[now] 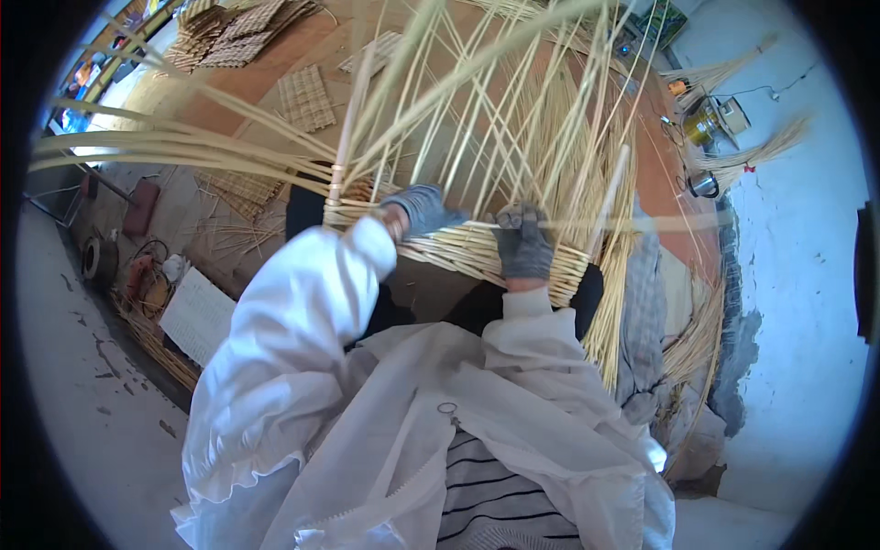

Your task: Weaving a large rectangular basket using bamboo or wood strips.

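Note:
A curved woven wicker panel point(463, 249) lies across my lap, with long pale upright rods fanning away from its far edge. My left hand point(426, 209), in a grey glove, is closed at the far edge of the weave, among the uprights. To its right, my right hand point(524, 243), also gloved in grey, has its fingers curled at the same edge. A pale wicker rod point(632, 223) runs between the hands and out to the right, blurred by motion. Thicker stakes, a left one point(353, 124) and a right one point(612, 197), stand at the panel's ends. My fingertips are partly hidden.
Loose rods point(600, 344) lie in a long bundle on my right, beside a grey cloth point(644, 302). Woven mats point(307, 96) are on the floor ahead. At left are a white sheet point(199, 316) and a dark roll point(98, 258). A pale wall point(797, 302) bounds the right.

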{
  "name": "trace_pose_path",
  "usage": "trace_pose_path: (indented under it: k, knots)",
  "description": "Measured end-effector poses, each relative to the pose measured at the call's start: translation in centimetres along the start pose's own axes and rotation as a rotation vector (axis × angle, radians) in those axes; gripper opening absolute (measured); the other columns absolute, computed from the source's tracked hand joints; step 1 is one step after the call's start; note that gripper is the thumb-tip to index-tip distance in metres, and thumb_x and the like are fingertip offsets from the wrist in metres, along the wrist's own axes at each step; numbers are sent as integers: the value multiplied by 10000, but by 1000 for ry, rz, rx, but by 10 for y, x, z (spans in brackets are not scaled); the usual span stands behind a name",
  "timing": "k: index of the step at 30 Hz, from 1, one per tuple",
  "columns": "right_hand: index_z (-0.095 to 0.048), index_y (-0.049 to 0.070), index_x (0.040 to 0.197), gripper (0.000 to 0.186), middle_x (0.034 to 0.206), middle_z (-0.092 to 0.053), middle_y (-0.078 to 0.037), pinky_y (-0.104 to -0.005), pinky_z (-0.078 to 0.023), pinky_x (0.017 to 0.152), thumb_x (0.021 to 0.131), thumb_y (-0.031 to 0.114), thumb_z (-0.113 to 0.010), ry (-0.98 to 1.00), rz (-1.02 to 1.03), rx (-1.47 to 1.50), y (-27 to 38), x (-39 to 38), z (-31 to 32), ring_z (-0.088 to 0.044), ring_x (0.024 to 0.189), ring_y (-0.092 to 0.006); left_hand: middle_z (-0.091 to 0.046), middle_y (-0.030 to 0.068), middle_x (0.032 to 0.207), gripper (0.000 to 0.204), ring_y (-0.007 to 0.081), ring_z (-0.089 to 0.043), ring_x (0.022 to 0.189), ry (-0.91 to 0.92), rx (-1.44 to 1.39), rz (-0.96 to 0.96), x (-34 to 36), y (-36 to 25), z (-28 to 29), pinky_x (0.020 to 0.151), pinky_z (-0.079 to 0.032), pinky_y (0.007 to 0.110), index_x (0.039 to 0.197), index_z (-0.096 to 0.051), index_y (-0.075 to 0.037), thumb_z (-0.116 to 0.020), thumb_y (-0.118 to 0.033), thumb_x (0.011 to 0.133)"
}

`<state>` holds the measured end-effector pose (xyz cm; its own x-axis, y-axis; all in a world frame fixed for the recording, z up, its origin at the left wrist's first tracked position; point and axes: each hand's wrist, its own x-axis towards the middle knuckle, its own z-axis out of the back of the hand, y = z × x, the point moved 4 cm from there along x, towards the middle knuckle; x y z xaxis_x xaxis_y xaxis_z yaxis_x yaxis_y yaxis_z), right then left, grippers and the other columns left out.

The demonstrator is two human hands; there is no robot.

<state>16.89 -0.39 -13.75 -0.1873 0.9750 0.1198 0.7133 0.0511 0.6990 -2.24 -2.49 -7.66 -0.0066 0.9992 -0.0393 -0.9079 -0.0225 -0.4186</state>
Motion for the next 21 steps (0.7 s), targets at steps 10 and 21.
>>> trace_pose_path:
  k: [10, 21]
  knots:
    - [-319, 34, 1237, 488, 897, -534, -135, -297, -472, 701, 775, 55, -475, 71, 185, -1344, 2, 147, -29, -526, 868, -207, -602, 156, 932, 505, 294, -567, 902, 145, -77, 390, 14, 3, -56, 795, -425, 374, 943, -620, -92, -532, -530, 708]
    - [-436, 67, 1123, 328, 639, -449, -16, -340, -436, 534, 851, 241, -497, -82, -21, 479, 48, -8, 8, -445, 555, -141, -550, 154, 1085, 720, 284, -492, 1065, 300, -26, 456, 29, -18, -32, 921, -324, 390, 1075, -551, -51, -509, -644, 668]
